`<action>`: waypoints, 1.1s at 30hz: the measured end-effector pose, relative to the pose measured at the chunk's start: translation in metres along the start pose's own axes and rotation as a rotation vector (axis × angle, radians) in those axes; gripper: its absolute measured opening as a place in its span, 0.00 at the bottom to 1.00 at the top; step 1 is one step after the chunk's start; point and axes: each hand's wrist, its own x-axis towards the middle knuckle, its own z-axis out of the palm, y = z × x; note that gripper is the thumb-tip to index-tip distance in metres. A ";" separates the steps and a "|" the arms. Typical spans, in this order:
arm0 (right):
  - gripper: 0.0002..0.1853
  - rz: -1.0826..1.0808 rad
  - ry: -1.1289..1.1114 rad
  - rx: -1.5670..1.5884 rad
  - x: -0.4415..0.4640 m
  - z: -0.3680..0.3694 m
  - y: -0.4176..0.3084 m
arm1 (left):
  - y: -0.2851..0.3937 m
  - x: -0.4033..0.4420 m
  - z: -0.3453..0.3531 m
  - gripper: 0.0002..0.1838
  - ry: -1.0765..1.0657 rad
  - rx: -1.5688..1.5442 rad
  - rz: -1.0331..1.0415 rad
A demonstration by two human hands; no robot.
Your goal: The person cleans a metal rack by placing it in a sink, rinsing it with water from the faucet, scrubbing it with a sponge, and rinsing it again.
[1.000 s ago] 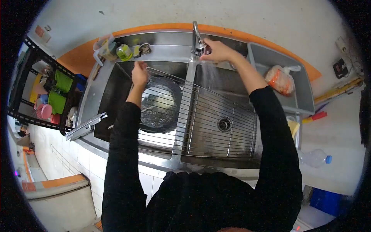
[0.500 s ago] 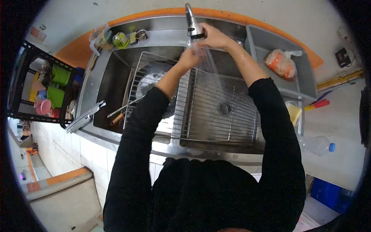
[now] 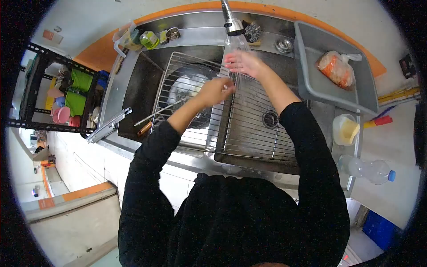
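Water runs from the metal faucet [image 3: 233,27] over the double sink. Just below its spout, my right hand [image 3: 244,63] is open, fingers stretched to the left in the stream. My left hand [image 3: 215,92] is a little lower and to the left, apart from the right, with fingers loosely bent and nothing visible in it. Under both hands a wire rack [image 3: 249,115] lies across the two basins. Through its left part shows a shiny round metal piece [image 3: 182,86] in the left basin. Beside that are a thin metal rod [image 3: 149,116] and a wooden handle [image 3: 144,129].
On the right, a grey tub [image 3: 311,91] holds a plastic bag with orange contents [image 3: 336,69]. A container with a yellow sponge [image 3: 346,130] and a plastic bottle [image 3: 371,170] sit nearby. Behind the faucet lies a scouring pad [image 3: 252,32]. A black shelf [image 3: 44,129] stands left.
My right hand has let go of the faucet head and moved down into the water. My left hand has dropped lower. The view has shifted slightly.
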 end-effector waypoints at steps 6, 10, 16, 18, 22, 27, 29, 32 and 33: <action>0.21 -0.029 -0.031 0.088 -0.011 -0.005 -0.016 | -0.019 -0.107 -0.040 0.20 0.386 0.456 0.063; 0.23 -0.285 0.321 0.049 0.015 -0.001 -0.041 | -0.073 -0.140 -0.085 0.24 0.721 0.580 -0.165; 0.33 -0.647 0.540 -0.893 0.019 0.038 -0.072 | -0.078 -0.141 -0.117 0.24 0.266 -0.364 -0.755; 0.32 -0.654 0.486 -0.937 0.009 0.028 -0.079 | -0.060 -0.137 -0.124 0.21 0.196 -0.517 -0.790; 0.29 -0.662 0.496 -1.183 -0.005 -0.010 -0.094 | -0.032 -0.139 -0.136 0.18 0.171 -0.469 -0.661; 0.34 -0.656 0.440 -1.294 -0.014 -0.028 -0.104 | 0.045 -0.123 -0.172 0.16 0.209 -0.566 -0.548; 0.35 -0.735 0.475 -1.298 -0.016 -0.036 -0.086 | 0.073 -0.114 -0.189 0.14 0.259 -0.532 -0.488; 0.31 -0.767 0.612 -1.237 -0.051 -0.046 -0.052 | 0.117 -0.107 -0.211 0.13 0.389 -0.535 -0.415; 0.30 -0.778 0.597 -1.204 -0.065 -0.056 -0.035 | 0.129 -0.107 -0.218 0.13 0.398 -0.530 -0.404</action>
